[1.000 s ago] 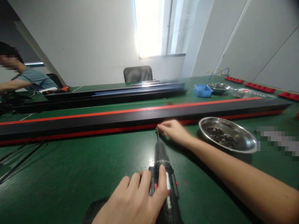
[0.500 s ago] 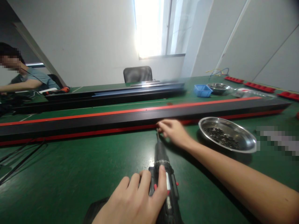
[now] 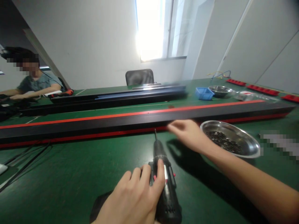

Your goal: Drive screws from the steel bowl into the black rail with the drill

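My left hand (image 3: 133,193) is wrapped round the driver (image 3: 167,196), bit (image 3: 156,136) by the bar (image 3: 93,127).
My right hand (image 3: 189,133) blurs beside it, so I can't tell its pinch; no seated screw shows, and many parts (image 3: 221,141) lie in the bowl (image 3: 247,140).

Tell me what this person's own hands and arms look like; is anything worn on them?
The left hand and right hand are gloveless, the right blurred. No ring shows on the left; no watch or sleeve shows along the right forearm. The left forearm is out of view.
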Tool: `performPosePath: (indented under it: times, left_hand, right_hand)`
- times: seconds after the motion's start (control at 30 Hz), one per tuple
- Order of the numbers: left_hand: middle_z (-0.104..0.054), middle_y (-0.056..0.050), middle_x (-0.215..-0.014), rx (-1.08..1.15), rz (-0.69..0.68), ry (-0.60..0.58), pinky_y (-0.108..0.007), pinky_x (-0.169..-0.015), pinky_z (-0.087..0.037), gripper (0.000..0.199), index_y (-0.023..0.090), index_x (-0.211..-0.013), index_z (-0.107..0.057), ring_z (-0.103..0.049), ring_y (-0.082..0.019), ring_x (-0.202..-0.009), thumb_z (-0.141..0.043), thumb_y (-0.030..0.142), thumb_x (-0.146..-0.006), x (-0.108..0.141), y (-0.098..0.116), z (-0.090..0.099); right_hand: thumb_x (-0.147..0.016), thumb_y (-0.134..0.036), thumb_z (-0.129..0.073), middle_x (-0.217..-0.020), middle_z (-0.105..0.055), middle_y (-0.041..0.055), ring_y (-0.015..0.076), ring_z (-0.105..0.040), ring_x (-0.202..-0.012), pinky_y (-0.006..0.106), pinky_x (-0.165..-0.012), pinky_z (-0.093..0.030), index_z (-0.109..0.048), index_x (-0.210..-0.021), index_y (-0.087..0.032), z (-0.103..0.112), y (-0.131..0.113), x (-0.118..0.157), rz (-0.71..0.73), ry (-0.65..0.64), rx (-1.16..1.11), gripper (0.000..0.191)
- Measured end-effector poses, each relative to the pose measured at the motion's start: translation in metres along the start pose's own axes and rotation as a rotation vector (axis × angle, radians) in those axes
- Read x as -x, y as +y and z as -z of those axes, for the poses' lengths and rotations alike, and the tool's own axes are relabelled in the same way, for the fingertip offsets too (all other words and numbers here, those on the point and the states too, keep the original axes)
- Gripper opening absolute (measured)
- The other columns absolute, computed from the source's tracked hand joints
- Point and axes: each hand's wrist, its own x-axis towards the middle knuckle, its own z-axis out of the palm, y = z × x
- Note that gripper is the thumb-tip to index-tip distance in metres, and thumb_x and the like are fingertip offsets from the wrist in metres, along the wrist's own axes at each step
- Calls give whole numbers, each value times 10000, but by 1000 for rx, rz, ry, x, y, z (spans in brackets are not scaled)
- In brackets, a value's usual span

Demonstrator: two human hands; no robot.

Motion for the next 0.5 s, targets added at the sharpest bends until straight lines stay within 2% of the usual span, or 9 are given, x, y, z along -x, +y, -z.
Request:
performPosePath:
  times: [0.1, 0.17, 0.23, 0.3, 0.4, 0.43, 0.5]
  left_hand:
    - [-630, -94, -1026, 12, 10, -14, -364, -684, -525, 867, 140, -1603, -202, -617, -254, -798, -588, 462, -896, -2, -2, 2]
    - [-625, -91, -1032, 25, 15, -17, -345, -704, -508, 840, 154, -1606, -207, -612, -243, -813, -586, 440, -914, -2, -3, 3]
    - [-621, -93, -1044, 56, 24, -19, -328, -728, -497, 815, 162, -1604, -225, -609, -228, -825, -578, 464, -935, -2, -3, 5]
    - [-618, -93, -1048, 95, 28, -24, -322, -751, -495, 826, 164, -1599, -245, -606, -218, -832, -572, 537, -939, -2, -4, 6]
    - [-619, -94, -1044, 108, 23, -35, -330, -759, -504, 874, 161, -1599, -249, -609, -221, -841, -575, 609, -922, -2, -5, 6]
    - [-621, -95, -1046, 102, 24, -37, -331, -759, -507, 882, 161, -1599, -248, -612, -223, -845, -576, 617, -919, -2, -5, 6]
    - [-625, -101, -1055, 92, 32, -36, -331, -766, -512, 872, 164, -1598, -254, -621, -226, -860, -565, 621, -925, -2, -5, 6]
  right_hand:
    - [-923, -419, -600, -841, -767, 90, 234, -673, -730, 323, -660, -444, -777, -805, -222, 40, 2, 10, -2, 20, 334, 290]
    - [-915, -434, -592, -827, -759, 104, 256, -660, -717, 338, -631, -404, -753, -754, -232, 66, 13, 15, -113, 58, 572, 305]
    - [-910, -447, -576, -893, -766, 135, 285, -667, -742, 353, -618, -382, -771, -791, -236, 86, 30, 16, -274, 54, 722, 311]
    - [-904, -440, -580, -941, -762, 183, 287, -670, -725, 355, -609, -377, -804, -885, -218, 99, 50, 15, -389, 22, 763, 316]
    - [-882, -388, -615, -908, -755, 207, 251, -664, -656, 334, -599, -380, -824, -974, -199, 112, 79, 13, -445, -29, 739, 296]
    - [-854, -368, -650, -875, -755, 199, 238, -657, -624, 324, -586, -376, -829, -957, -204, 115, 89, 13, -451, -52, 726, 263]
    - [-748, -326, -750, -753, -740, 165, 202, -620, -527, 302, -545, -356, -827, -811, -211, 121, 107, 15, -403, 20, 739, 152]
